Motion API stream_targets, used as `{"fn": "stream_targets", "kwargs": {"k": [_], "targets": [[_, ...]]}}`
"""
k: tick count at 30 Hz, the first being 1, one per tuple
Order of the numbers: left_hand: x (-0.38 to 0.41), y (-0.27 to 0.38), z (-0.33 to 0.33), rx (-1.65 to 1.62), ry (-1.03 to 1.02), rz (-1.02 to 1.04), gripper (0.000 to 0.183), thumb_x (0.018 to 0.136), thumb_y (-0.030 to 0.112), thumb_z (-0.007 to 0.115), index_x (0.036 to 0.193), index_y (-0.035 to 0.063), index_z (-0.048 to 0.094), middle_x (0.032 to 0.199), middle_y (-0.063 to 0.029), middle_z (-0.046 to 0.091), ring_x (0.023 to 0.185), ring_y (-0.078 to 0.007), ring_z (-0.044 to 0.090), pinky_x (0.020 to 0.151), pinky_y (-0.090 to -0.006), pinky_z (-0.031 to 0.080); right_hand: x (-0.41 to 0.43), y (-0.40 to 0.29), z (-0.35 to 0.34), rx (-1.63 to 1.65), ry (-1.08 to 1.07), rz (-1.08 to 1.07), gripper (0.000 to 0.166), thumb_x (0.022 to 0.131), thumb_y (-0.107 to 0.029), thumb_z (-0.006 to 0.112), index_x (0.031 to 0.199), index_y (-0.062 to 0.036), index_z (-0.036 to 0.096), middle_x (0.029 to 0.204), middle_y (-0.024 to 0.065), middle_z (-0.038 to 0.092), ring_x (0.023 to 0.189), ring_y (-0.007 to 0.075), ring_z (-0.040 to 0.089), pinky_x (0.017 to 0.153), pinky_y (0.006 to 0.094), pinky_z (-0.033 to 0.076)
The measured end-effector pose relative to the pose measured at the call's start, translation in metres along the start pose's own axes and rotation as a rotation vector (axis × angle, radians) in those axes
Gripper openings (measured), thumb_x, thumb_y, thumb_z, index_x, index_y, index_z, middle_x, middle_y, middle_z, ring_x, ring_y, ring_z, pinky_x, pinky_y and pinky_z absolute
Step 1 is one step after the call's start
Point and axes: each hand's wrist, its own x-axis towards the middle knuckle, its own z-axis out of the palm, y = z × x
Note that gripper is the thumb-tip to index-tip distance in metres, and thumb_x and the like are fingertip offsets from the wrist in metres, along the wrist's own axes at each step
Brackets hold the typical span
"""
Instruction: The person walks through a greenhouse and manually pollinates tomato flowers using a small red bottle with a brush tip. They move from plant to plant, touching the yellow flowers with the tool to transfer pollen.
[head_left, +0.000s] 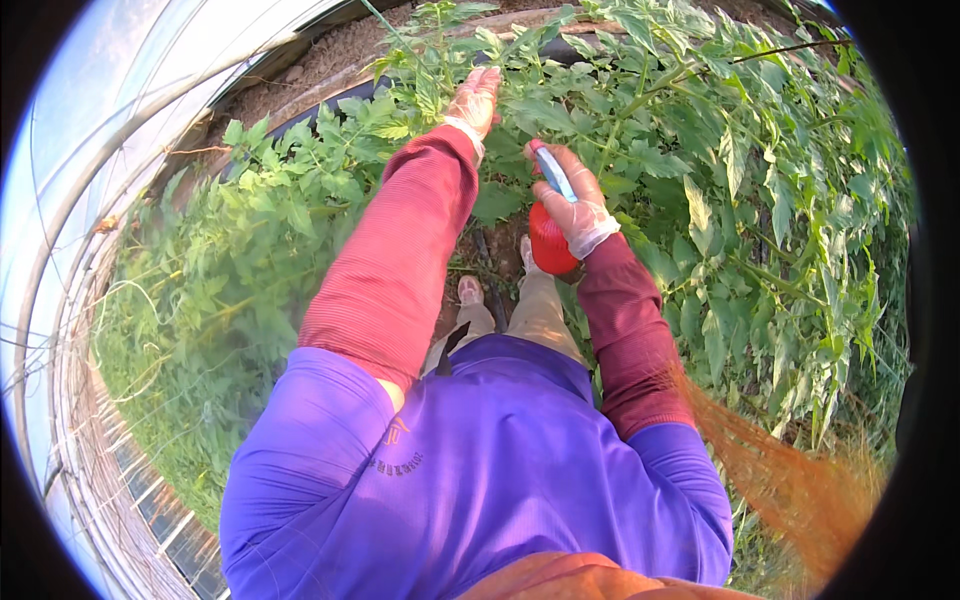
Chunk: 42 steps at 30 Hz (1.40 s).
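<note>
My right hand (576, 191), in a thin clear glove, grips a hand spray bottle with a red ribbed body (551, 240). The bottle's pale blue spray head (555, 174) ends in a pinkish-red nozzle (535, 145), which points away from me, toward the plants ahead. My left hand (475, 99), gloved the same way, reaches farther out among the leafy tomato plants (555, 112). Its fingers lie close together beside the leaves, and whether they hold a leaf or stem is hidden.
Dense tomato foliage (765, 217) rises on the right, and more plants (225, 262) stand on the left. Curved greenhouse poles (82, 187) and plastic film (150, 45) bound the left side. My shoes (471, 290) are on a soil path with a dark hose (489, 277). Loose strings (139, 289) hang at left.
</note>
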Motion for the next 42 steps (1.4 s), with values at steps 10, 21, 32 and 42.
{"fn": "stream_targets", "kwargs": {"k": [10,21,32,42], "targets": [[-0.009,0.020,-0.003,-0.308,-0.226,-0.089,0.065,0.092,0.070,0.036,0.107,0.0166,0.068,0.075,0.0002,0.062,0.075,-0.0119,0.061,0.068,-0.0299,0.048,0.014,-0.008,0.022,0.182,-0.196,0.015,0.041,0.081,0.007,0.054,0.119,-0.0067,0.058,0.105,-0.0001,0.061,0.096,0.0103,0.056,0.087,0.0261,0.046],[-0.025,0.017,-0.030,-0.236,-0.432,-0.144,0.079,0.097,0.065,0.027,0.094,-0.0003,0.072,0.110,-0.0107,0.070,0.100,-0.0199,0.063,0.096,-0.0310,0.047,0.048,-0.001,0.026,0.107,-0.079,0.183,0.040,0.088,-0.003,0.061,0.127,0.0023,0.052,0.112,0.0090,0.064,0.102,0.0174,0.062,0.092,0.0267,0.046],[-0.025,0.010,-0.034,-0.347,-0.359,-0.118,0.073,0.098,0.062,0.030,0.102,-0.0012,0.067,0.114,-0.0116,0.067,0.102,-0.0208,0.062,0.093,-0.0356,0.050,0.043,-0.001,0.020,0.077,-0.009,0.209,0.025,0.087,-0.017,0.067,0.106,-0.0014,0.063,0.087,0.0041,0.067,0.082,0.0131,0.061,0.079,0.0277,0.047],[-0.038,0.014,-0.026,-0.457,-0.321,-0.137,0.042,0.096,0.036,0.048,0.113,0.0009,0.064,0.116,-0.0107,0.064,0.104,-0.0194,0.060,0.092,-0.0317,0.048,0.045,0.005,0.035,-0.142,-0.006,0.205,0.035,0.085,-0.007,0.069,0.117,0.0020,0.058,0.105,0.0079,0.067,0.094,0.0156,0.064,0.085,0.0280,0.050]]}}
